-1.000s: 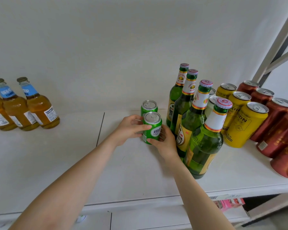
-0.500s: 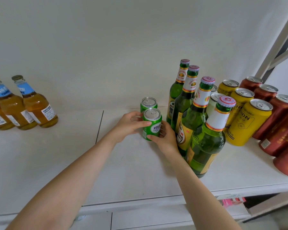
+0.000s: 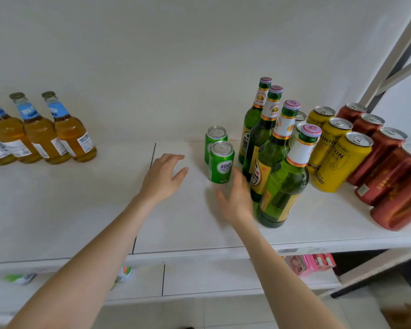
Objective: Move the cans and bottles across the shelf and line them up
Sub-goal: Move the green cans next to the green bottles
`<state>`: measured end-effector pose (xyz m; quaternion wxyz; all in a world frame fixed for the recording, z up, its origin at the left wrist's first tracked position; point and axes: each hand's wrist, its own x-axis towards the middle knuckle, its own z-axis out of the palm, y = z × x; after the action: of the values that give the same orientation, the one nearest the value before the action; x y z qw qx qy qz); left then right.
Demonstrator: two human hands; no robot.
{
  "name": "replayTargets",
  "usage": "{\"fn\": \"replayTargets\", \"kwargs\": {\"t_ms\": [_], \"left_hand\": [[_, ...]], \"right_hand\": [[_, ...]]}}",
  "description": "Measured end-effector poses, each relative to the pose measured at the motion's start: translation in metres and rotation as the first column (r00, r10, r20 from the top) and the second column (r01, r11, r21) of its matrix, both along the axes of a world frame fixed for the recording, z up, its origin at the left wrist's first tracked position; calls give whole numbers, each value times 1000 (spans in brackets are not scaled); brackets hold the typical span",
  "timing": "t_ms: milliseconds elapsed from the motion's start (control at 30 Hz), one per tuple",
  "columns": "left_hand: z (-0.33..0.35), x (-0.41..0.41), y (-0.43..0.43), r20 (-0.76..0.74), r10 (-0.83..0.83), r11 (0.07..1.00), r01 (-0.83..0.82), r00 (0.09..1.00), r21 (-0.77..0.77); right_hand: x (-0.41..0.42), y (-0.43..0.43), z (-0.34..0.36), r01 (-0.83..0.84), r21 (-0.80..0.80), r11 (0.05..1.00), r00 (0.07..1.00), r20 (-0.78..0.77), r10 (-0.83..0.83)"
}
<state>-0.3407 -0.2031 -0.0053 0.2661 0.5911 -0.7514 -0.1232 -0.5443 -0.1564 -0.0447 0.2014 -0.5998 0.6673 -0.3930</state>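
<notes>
Two small green cans stand one behind the other on the white shelf (image 3: 81, 222): the front green can (image 3: 221, 162) and the rear green can (image 3: 214, 138). My left hand (image 3: 163, 178) hovers open to the left of the front can, apart from it. My right hand (image 3: 237, 200) is open just below and right of that can, beside the green bottles (image 3: 280, 172). Right of the bottles stand yellow cans (image 3: 339, 157) and red cans (image 3: 387, 172). Amber bottles with blue labels (image 3: 43, 134) line the far left.
The shelf's front edge (image 3: 199, 252) runs below my arms, with a lower shelf (image 3: 211, 279) holding pink packages (image 3: 309, 263). A slanted metal upright (image 3: 389, 58) rises at the right. A white wall backs the shelf.
Both hands have let go of the front green can and drawn back toward me with fingers spread. The can stays standing in front of the other green can.
</notes>
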Motion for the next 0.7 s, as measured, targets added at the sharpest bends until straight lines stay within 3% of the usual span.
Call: {"fn": "replayTargets", "kwargs": {"t_ms": [100,267,500,700], "left_hand": [[-6,12,31,208,63,995,-45,976,-93],[-5,25,83,403,117,986,-57,908,-158],[-4,44,143,500,161,976,-60,851,-211],[-4,77,181,529,195,972,-91,826,-216]], "right_hand": [[5,24,3,8,-72,997,962,-270,-27],[14,61,14,21,-99,995,861,-503,-68],[37,105,29,-55,-79,995,726,-688,-15],[72,134,37,-99,-21,995,665,-745,50]]}}
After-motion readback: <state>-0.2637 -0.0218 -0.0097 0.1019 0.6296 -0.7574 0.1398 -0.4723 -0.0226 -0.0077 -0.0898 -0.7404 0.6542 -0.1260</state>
